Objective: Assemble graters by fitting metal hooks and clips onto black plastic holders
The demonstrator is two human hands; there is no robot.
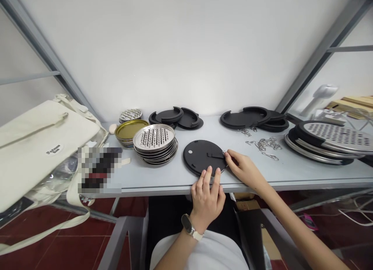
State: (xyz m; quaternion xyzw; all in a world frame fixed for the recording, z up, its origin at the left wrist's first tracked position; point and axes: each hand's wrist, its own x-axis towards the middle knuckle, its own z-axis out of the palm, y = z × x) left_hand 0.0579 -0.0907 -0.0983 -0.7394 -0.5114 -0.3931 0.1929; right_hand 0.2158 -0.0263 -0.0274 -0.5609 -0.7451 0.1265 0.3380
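The black disc (198,158) lies flat near the front edge of the grey surface (163,180), directly beyond the left hand (205,196) and just to the left of the right hand (246,169). The left hand comes in from the near side, palm down, with its fingers a little apart and the fingertips resting on the disc's near edge; it does not grip around it. The right hand reaches in from the right, thumb and forefinger drawn together on a small metal clip (224,152) at the disc's right edge, most of the clip hidden by the fingertips. A narrow black strip (215,156) on the disc runs towards that clip, and a pale round spot (190,151) sits near the disc's left edge. Just left of the disc stands a stack of metal graters (155,139), with a gold-coloured lid (131,130) behind it to the left. Loose metal clips (265,144) lie beyond the right hand, and black holders (244,119) lie farther back, near the wall.
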